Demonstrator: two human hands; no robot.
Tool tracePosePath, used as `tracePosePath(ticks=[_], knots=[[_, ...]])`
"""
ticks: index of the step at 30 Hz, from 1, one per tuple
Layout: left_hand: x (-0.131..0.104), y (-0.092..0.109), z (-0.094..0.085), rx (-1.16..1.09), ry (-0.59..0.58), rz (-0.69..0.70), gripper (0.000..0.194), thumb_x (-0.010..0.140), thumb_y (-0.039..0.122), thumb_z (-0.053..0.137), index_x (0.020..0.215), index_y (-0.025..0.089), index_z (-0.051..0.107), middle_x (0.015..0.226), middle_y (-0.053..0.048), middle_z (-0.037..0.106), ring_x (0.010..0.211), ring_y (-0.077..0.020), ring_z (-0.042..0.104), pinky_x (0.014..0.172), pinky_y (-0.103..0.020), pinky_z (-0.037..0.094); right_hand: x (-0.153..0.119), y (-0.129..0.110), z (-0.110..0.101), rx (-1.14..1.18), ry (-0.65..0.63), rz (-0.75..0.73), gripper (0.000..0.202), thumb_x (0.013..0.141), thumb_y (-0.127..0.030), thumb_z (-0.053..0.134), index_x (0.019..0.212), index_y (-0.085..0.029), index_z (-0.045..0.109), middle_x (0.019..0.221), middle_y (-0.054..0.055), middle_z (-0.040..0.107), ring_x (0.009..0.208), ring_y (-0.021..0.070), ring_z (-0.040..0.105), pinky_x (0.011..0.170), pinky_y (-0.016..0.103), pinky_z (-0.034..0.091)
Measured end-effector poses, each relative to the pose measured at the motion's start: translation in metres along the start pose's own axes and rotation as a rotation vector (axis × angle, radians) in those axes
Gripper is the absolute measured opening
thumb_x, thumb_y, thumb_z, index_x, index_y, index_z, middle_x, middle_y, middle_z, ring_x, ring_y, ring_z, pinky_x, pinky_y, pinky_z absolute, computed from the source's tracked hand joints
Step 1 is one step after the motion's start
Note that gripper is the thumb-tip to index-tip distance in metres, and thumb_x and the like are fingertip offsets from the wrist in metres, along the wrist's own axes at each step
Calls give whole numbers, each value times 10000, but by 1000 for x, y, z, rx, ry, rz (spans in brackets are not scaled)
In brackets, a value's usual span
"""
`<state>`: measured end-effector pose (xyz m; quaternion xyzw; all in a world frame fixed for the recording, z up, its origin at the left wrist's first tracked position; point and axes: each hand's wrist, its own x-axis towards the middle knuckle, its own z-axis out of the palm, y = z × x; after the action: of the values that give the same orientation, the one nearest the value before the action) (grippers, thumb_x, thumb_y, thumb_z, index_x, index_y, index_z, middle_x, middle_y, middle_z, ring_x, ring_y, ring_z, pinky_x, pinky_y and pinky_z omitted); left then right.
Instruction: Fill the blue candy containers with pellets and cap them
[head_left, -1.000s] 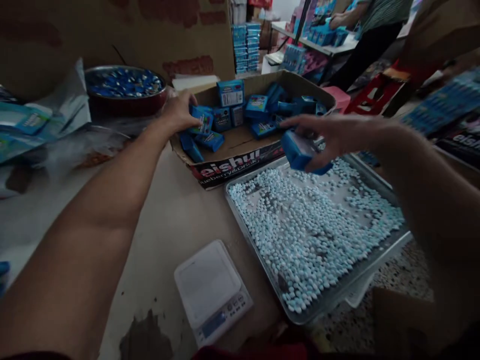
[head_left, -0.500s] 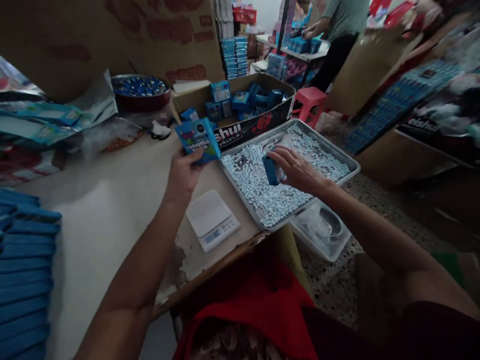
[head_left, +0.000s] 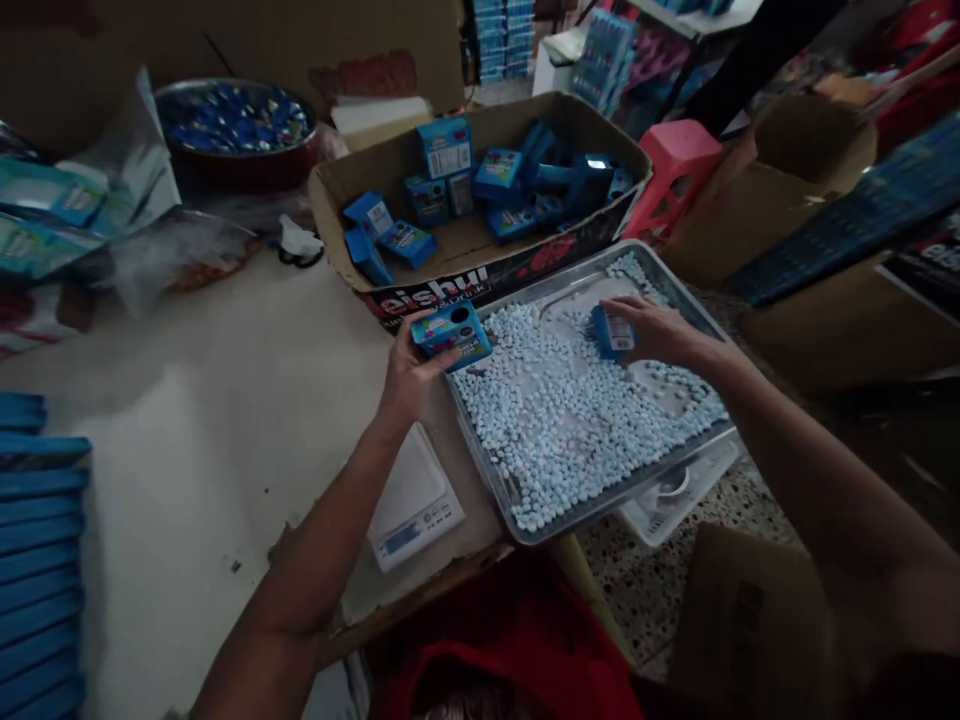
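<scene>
Your left hand (head_left: 409, 375) has moved its blue candy box (head_left: 452, 337) right, to the metal tray's (head_left: 630, 493) far-left corner, holding it by the sides. Your right hand (head_left: 660, 330) grips a smaller-looking blue box (head_left: 613, 335) above the pale blue candies (head_left: 555, 430).

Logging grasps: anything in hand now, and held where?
Left hand: blue box with a dark round spot, gripped at its left end. Right hand: smaller-looking blue box; exact hold unclear.
</scene>
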<state>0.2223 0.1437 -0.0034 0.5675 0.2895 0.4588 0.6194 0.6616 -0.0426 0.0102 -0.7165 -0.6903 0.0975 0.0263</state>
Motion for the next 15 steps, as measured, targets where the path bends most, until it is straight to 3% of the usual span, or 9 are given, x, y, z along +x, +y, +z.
tracePosePath(ticks=[3, 6, 11, 13, 15], knots=[[-1, -4, 6, 96, 30, -12, 698, 657, 451, 1110, 1212, 274, 727, 1073, 10, 749, 941, -185, 730, 889, -290, 651, -16, 1, 15, 144, 102, 13, 1119, 738, -372, 1050, 1740, -219, 577, 1755, 227, 575, 1603, 496, 575, 1308, 664, 522], [-14, -1, 3, 172, 102, -63, 732, 679, 533, 1100, 1234, 267, 704, 1093, -2, 739, 969, -201, 742, 930, -313, 653, -37, -6, 15, 283, 213, 70, 964, 835, -513, 987, 1688, -243, 627, 1762, 216, 562, 1635, 479, 544, 1336, 679, 490], [-59, 6, 4, 374, 391, -125, 893, 670, 734, 1047, 1264, 240, 601, 1156, -43, 703, 1019, -214, 719, 1018, -364, 644, -84, 2, 14, 404, 438, 389, 640, 1046, -600, 731, 1561, -224, 682, 1555, 212, 677, 1454, 397, 666, 1219, 623, 600], [-80, 4, 15, 462, 456, -152, 957, 663, 810, 1004, 1274, 234, 547, 1158, -64, 691, 1021, -226, 716, 1026, -391, 643, -109, 12, 19, 328, 428, 496, 574, 1093, -561, 639, 1524, -186, 688, 1585, 241, 652, 1522, 402, 614, 1302, 646, 527], [-97, -3, 32, 537, 491, -166, 989, 665, 875, 947, 1270, 232, 501, 1154, -82, 675, 1018, -244, 722, 1030, -425, 647, -134, 18, 26, 253, 341, 512, 543, 1119, -500, 579, 1535, -164, 672, 1703, 254, 577, 1657, 402, 493, 1383, 664, 427]])
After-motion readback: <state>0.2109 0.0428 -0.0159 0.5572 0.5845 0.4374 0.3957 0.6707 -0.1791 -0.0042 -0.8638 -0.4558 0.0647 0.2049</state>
